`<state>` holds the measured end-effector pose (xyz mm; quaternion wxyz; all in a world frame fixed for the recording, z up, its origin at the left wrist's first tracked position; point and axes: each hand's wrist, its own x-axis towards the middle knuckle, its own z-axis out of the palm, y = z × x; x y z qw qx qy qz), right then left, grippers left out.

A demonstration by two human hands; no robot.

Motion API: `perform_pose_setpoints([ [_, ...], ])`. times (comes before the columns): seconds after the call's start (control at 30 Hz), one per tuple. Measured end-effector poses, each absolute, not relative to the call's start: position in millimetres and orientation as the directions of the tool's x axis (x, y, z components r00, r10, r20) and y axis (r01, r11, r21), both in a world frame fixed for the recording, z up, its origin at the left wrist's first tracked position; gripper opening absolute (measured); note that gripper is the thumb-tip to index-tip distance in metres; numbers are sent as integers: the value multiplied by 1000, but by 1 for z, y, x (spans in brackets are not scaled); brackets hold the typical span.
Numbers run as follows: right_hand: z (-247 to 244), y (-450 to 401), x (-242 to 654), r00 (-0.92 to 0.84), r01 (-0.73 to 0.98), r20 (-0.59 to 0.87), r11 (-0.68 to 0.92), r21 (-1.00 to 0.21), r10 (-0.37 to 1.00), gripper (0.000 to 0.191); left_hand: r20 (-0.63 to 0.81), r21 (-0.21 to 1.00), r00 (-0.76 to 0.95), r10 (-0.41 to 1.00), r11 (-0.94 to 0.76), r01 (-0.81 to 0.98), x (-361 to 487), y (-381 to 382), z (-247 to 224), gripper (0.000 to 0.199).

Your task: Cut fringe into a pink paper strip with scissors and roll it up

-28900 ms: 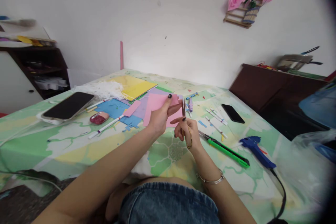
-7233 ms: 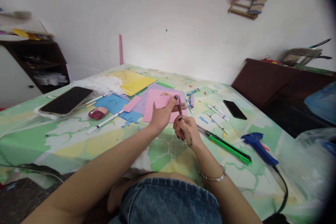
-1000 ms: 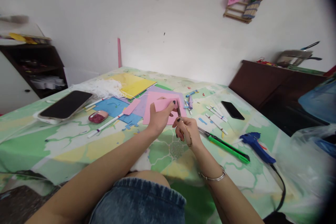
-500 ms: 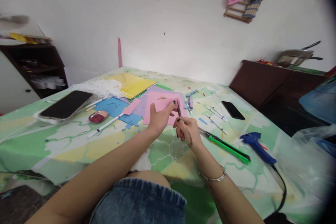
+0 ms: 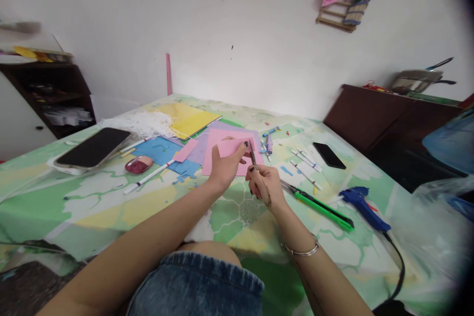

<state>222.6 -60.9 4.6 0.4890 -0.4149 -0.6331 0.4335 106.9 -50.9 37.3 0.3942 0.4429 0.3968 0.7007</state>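
My left hand (image 5: 226, 164) pinches a piece of pink paper (image 5: 230, 146) between thumb and fingers, above the table. In my right hand (image 5: 264, 180) is a pair of scissors (image 5: 253, 153), its handle loop round my fingers. The blades point away from me and meet the right edge of the held paper; whether they are apart is too small to tell. Under the hands lies a larger pink sheet (image 5: 208, 165), on top of a purple sheet (image 5: 200, 147). To the left, a small pink strip (image 5: 186, 150) rests on blue paper (image 5: 155, 149).
A green utility knife (image 5: 322, 210) and a blue glue gun (image 5: 365, 208) lie at the right, near a black phone (image 5: 329, 155). Several white markers (image 5: 305, 174) are scattered about. On the left are another phone (image 5: 94, 147), white string (image 5: 142, 123) and a yellow pad (image 5: 188, 119).
Both hands stay almost where they were, still holding the paper and the scissors. The right fingers and the scissors have shifted only very slightly.
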Motion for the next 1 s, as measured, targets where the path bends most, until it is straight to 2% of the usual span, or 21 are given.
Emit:
perform_pose_setpoints([
  [0.77, 3, -60, 224, -171, 111, 257, 278, -954, 951, 49, 291, 912, -288, 912, -355, -206, 107, -50, 34, 18],
  [1.0, 4, -61, 223, -167, 121, 252, 273, -954, 953, 49, 246, 917, -303, 921, -322, -236, 107, -51, 35, 22],
])
